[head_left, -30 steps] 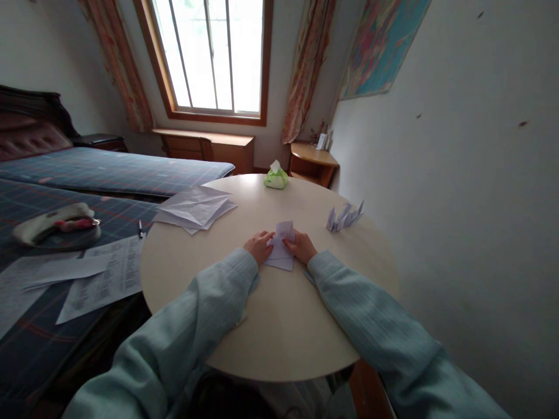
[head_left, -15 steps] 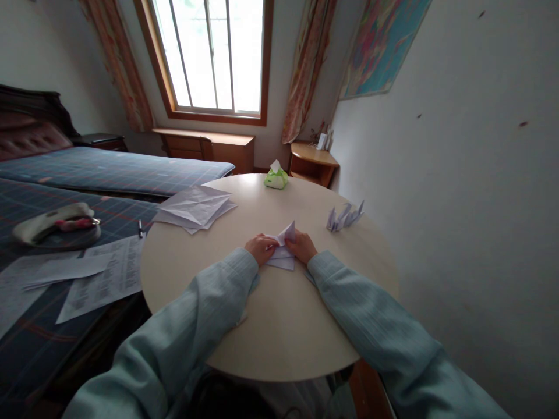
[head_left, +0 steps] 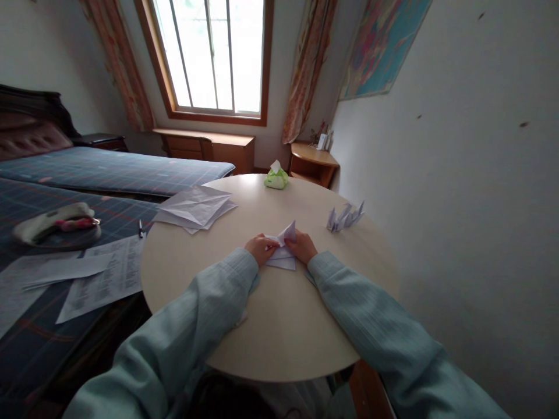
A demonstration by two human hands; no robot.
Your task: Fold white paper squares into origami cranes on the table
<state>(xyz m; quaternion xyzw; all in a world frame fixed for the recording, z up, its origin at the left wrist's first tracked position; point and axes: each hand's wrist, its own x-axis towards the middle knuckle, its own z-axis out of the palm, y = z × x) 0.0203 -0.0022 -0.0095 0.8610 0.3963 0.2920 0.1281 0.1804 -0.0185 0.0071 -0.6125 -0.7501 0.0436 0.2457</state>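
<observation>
A partly folded sheet of white paper (head_left: 283,262) lies on the round table (head_left: 288,331) between my hands, one pointed flap standing up at its far side. My left hand (head_left: 261,249) pinches the paper's left side, fingertips on the fold. On the right side, my right hand (head_left: 303,247) grips the paper beside the raised flap. Parts of the sheet are hidden under my fingers. Several folded paper figures (head_left: 345,217) with upright points stand in a row to the right of my right hand.
Creased paper sheets (head_left: 196,208) are stacked at the table's left edge. A green tissue pack (head_left: 276,176) sits at the far side. Left of the table, a bed (head_left: 26,201) bears printed sheets (head_left: 105,279), a pen (head_left: 140,228) and a pale bag (head_left: 52,224). A wall (head_left: 471,192) rises on the right.
</observation>
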